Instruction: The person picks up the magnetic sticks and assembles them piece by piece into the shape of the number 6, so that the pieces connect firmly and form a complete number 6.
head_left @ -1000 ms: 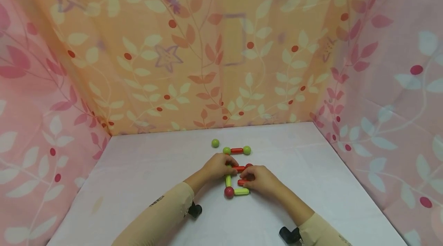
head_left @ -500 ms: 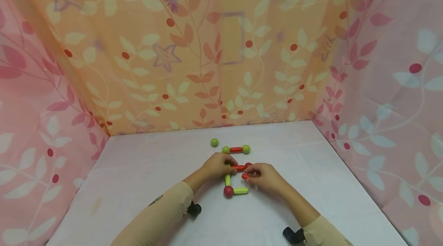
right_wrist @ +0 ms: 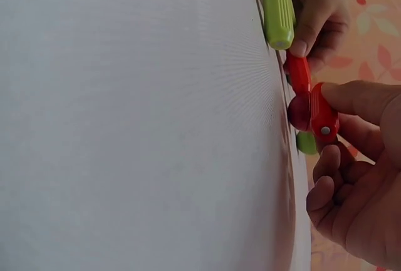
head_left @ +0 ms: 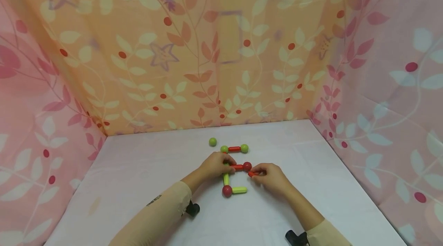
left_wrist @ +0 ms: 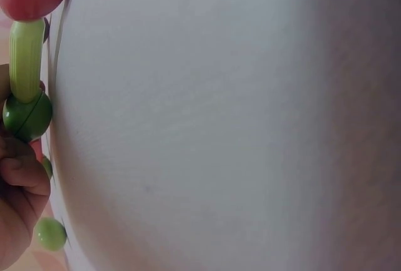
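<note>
Between the thumb and fingers of my right hand (head_left: 273, 178) is a short red magnetic stick (right_wrist: 324, 111), with a metal dot at its end. It is close beside a red ball (head_left: 247, 166), which caps a second red stick (head_left: 237, 167). My left hand (head_left: 216, 164) pinches that second stick near its left end, covering part of the structure. Below the left hand, a yellow-green stick (head_left: 226, 179) runs to another red ball (head_left: 227, 191), from which a yellow-green stick (head_left: 239, 190) points right. A darker green ball (left_wrist: 28, 116) shows at the left fingers.
Behind the hands, two green balls (head_left: 244, 148) are joined by a red stick (head_left: 234, 149). A loose green ball (head_left: 212, 142) lies farther back on the white table (head_left: 155, 153). Patterned cloth (head_left: 194, 65) encloses the table's back and sides.
My right hand has moved back and to the right with its red stick, from near the front yellow-green stick to beside the red ball. The left hand stays in place.
</note>
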### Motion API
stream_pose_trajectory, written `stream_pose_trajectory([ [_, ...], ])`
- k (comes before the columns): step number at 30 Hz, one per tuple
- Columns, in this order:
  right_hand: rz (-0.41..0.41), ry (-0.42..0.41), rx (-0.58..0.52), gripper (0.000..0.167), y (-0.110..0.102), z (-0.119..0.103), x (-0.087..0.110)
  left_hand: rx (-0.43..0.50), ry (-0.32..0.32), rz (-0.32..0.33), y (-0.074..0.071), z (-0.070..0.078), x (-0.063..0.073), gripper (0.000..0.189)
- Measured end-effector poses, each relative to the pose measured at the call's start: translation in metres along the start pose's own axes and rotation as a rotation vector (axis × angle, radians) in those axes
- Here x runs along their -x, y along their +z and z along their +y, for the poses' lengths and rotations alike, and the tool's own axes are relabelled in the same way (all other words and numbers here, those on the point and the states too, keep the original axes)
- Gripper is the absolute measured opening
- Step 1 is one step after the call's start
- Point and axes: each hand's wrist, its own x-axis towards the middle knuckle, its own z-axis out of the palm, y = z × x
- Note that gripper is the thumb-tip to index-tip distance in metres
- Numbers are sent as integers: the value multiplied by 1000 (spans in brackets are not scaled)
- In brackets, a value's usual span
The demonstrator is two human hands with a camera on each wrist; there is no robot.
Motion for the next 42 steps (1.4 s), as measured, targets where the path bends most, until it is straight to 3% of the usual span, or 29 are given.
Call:
stream_pose_trajectory([
  [6,69,65,-39,19,0,1,2,8,-8,6,1,1,1,18],
  [18,144,110,-87,16,8,5,-6,13,-7,-3,0,2,1,18],
  [32,139,196,-53,18,11,-2,-9,-9,1,-7,1,-3,-3,17],
  [42,155,260,-118,21,13,-10,-9,-6,-18,-7,2,-2,-4,17],
])
